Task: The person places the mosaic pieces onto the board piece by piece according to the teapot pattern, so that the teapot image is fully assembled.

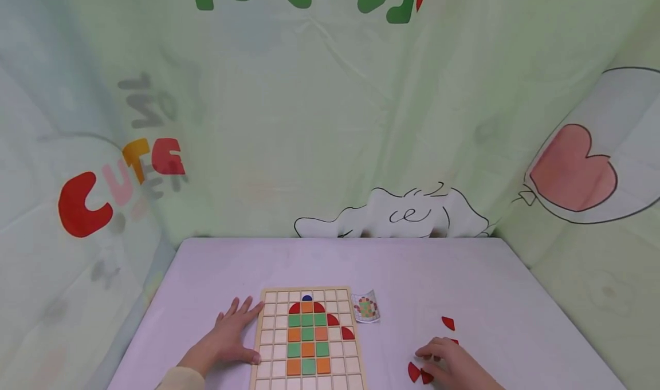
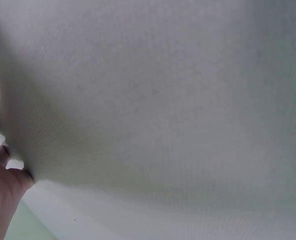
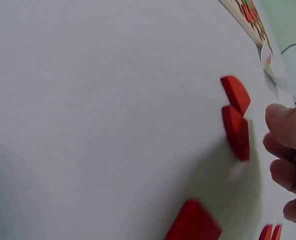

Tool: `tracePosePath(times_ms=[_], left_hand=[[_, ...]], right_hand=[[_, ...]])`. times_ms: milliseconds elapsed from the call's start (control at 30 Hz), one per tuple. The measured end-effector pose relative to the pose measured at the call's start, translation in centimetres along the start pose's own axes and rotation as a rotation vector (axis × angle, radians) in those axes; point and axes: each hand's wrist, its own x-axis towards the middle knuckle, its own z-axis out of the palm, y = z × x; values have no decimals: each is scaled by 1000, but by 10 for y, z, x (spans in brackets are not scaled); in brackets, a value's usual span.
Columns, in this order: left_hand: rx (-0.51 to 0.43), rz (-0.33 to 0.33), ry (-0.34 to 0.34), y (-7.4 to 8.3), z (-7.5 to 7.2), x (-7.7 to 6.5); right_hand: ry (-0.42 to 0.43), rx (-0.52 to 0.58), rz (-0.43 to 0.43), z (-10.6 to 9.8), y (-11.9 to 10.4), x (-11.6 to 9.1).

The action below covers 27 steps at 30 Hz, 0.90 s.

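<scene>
My left hand (image 1: 229,338) lies spread, its fingertips and thumb at the left edge of a wooden grid board (image 1: 268,337). On the board, orange and green squares form a block of rows, with red quarter-round tiles (image 1: 348,333) beside it and a blue tile (image 1: 307,298) on top. My right hand (image 1: 454,364) hovers with loosely bent fingers over loose red quarter-round tiles (image 1: 414,371). In the right wrist view two of these tiles (image 3: 236,132) touch each other near the thumb, and nothing shows between the fingers. Another red tile (image 3: 193,222) lies closer to the camera.
A small picture card (image 1: 366,307) with a coloured pattern sits against the board's right edge. Farther right lies another red tile (image 1: 448,323). The table (image 1: 412,270) ends at hanging cloth walls (image 1: 330,121). A pale surface (image 2: 163,100) fills most of the left wrist view.
</scene>
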Motion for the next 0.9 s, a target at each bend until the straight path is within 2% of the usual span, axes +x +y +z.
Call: tracePosePath(times_ms=[200, 367, 533, 767, 900], left_hand=[[5, -1, -4, 0, 0, 0], [14, -1, -7, 2, -1, -1], [11, -9, -13, 3, -1, -1], [20, -17, -6, -3, 1, 1], [20, -18, -5, -4, 2, 2]], right_hand=[[-63, 73, -45, 1, 18, -10], [-68, 123, -91, 5, 26, -11], [-56, 92, -93, 5, 26, -10], [-14, 14, 40, 9, 22, -9], [-10, 4, 58, 9, 20, -10]])
